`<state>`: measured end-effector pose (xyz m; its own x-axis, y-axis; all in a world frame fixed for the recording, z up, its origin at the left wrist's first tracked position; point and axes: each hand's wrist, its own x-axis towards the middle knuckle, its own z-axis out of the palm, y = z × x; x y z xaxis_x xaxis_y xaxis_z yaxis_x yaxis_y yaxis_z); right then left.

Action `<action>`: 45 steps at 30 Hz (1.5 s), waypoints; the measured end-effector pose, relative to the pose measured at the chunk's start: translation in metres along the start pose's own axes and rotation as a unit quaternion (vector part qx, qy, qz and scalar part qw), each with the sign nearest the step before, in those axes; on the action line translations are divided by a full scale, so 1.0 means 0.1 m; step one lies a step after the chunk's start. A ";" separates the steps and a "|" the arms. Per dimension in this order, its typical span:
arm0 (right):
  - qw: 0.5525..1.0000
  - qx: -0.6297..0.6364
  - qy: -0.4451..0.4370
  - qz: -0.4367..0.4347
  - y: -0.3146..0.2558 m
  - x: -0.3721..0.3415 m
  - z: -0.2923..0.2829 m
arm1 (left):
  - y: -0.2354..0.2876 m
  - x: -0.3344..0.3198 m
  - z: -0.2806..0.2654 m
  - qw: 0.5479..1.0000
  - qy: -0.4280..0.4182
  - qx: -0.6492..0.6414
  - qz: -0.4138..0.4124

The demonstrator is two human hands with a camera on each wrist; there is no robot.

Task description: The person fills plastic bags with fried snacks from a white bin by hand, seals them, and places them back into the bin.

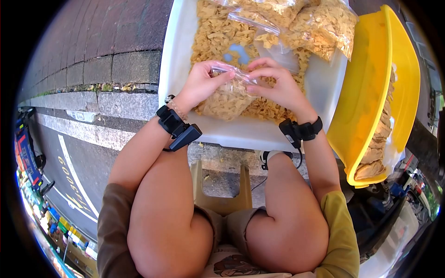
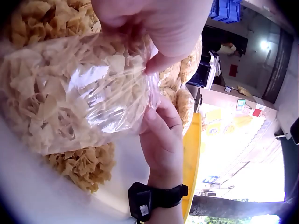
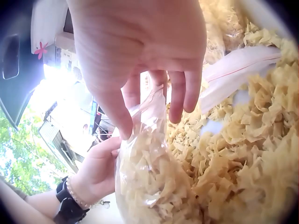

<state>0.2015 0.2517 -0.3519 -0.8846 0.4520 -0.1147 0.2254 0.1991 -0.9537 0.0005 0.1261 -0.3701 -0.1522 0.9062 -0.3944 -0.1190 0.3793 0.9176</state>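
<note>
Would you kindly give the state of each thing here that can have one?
Held bag: filled, top pinched, seal unclear
Left hand: pinching bag
Right hand: pinching bag
White tub: partly filled with loose flakes
Far bags: filled
Flat bag: apparently empty
Yellow basin: partly filled

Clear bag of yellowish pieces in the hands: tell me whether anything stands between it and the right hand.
Nothing visible does: the right hand pinches the clear bag at its mouth, opposite the left hand.

Left of the tan plastic stool (image 1: 222, 205), a pale kerb (image 1: 125, 104) separates dark paving (image 1: 130, 28) from a grey asphalt road (image 1: 95, 153) bearing a white line (image 1: 76, 173) and yellow characters, in daylight.
</note>
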 end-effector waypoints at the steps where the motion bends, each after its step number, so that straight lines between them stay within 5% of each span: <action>1: 1.000 -0.015 0.013 -0.017 0.01 -0.01 0.00 | -0.01 0.00 0.00 1.000 0.002 -0.001 0.000; 12: 0.997 -0.057 -0.043 -0.027 -0.04 0.00 0.07 | -0.07 0.01 0.01 0.996 -0.008 -0.090 0.010; 17: 0.994 -0.004 -0.102 0.035 0.04 0.01 0.10 | -0.02 0.01 0.00 0.999 -0.024 -0.019 0.008; 24: 0.999 0.010 -0.041 0.019 0.08 0.04 0.12 | -0.05 0.03 0.02 0.998 -0.008 -0.057 -0.005; 27: 0.998 0.016 0.017 0.057 0.02 0.04 0.06 | -0.04 0.03 0.03 0.998 0.011 -0.059 -0.014; 29: 0.984 0.078 0.015 0.157 -0.04 0.00 0.00 | -0.03 0.01 0.03 0.998 0.010 -0.054 -0.010; 33: 0.988 0.080 0.056 0.122 -0.07 -0.03 0.00 | -0.01 0.00 0.01 1.000 0.000 -0.015 -0.010; 36: 0.987 0.021 0.061 0.148 -0.17 -0.05 0.01 | 0.02 0.00 0.03 1.000 -0.005 -0.014 -0.004; 41: 0.980 -0.187 0.072 0.008 -0.26 -0.07 0.04 | -0.04 0.02 0.03 0.999 -0.015 -0.026 0.015; 45: 0.965 -0.249 0.077 -0.014 -0.31 -0.07 0.08 | -0.05 0.03 0.01 0.999 -0.020 -0.029 0.030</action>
<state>0.1972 0.2357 -0.3235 -0.8303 0.5572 -0.0110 0.4044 0.5888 -0.6998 0.0021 0.1270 -0.3752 -0.1215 0.9343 -0.3351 -0.1680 0.3133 0.9347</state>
